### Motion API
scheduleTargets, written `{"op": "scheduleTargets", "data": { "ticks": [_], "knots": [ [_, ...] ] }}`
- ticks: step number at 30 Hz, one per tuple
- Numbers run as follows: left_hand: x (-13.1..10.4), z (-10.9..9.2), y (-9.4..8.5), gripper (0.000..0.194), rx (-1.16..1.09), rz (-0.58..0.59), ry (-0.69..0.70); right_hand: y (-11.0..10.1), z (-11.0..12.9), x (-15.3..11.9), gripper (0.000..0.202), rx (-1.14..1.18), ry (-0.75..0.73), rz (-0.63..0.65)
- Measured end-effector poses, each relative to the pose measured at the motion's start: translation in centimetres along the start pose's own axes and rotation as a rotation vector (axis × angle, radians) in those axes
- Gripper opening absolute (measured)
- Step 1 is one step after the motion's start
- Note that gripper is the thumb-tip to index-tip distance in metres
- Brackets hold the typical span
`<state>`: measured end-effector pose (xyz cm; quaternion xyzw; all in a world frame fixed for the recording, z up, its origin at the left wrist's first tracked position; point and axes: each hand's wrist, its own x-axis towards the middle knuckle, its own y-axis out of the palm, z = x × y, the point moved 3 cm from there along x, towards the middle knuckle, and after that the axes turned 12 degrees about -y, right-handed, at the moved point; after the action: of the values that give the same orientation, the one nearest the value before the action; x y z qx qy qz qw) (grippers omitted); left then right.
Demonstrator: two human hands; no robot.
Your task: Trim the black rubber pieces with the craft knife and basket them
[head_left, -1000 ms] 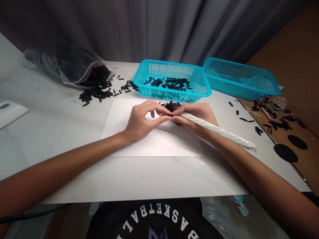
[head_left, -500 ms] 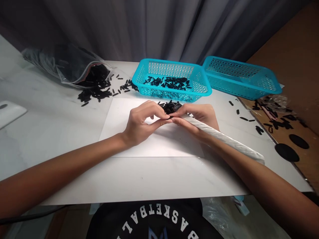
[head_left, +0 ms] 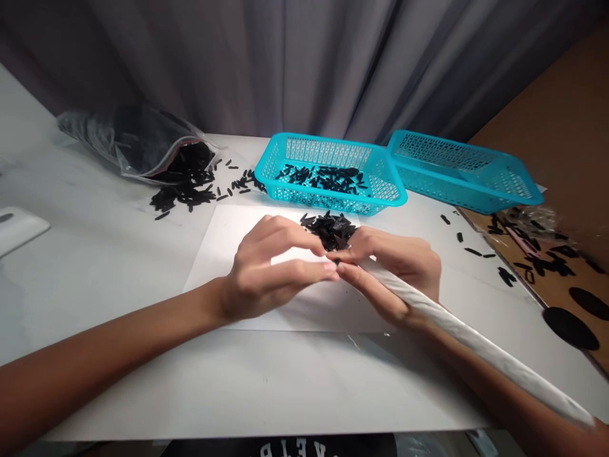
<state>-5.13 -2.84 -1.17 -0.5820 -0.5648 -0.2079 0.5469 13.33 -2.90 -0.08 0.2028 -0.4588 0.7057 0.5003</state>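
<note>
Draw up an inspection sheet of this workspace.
Surface: white table, white sheet on it.
Job's things: black pieces heaped on the sheet; white strip along the right forearm.
Clutter: black bits spilled from an open plastic bag; two blue baskets, the left holding more bits.
Grips: right hand pinches the strip; left hand meets its fingertips at a small dark piece.
Cables: nothing seen.
Surroundings: grey curtain behind.

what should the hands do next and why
Perhaps have the left hand close finger and thumb on the small black piece: it seems pinched at the fingertips of the right hand, which also holds the white roll, while the left finger and thumb stand apart beside it.
</note>
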Motion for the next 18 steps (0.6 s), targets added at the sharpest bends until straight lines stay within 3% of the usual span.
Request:
{"op": "scheduleTargets", "data": {
  "ticks": [7,11,14,17,18],
  "knots": [
    [1.2,-1.4,-1.6,0.012,0.182,0.040,0.211,0.1,1.3,0.2,0.013,0.086,0.027,-0.036],
    [1.5,-2.4,-2.9,0.012,0.232,-0.042,0.272,0.3,1.7,0.2,0.012,0.146,0.080,-0.042],
    [2.0,-3.1,-3.2,0.010,0.328,0.130,0.253,0.3,2.0,0.3,0.012,0.164,0.093,-0.047],
    [1.6,-3.9,-3.0,0.019,0.368,0.090,0.272,0.3,2.3,0.4,0.013,0.174,0.105,-0.045],
    [1.0,-4.2,-3.1,0.023,0.328,-0.031,0.297,0.3,2.4,0.4,0.013,0.175,0.110,-0.046]
  ]
}}
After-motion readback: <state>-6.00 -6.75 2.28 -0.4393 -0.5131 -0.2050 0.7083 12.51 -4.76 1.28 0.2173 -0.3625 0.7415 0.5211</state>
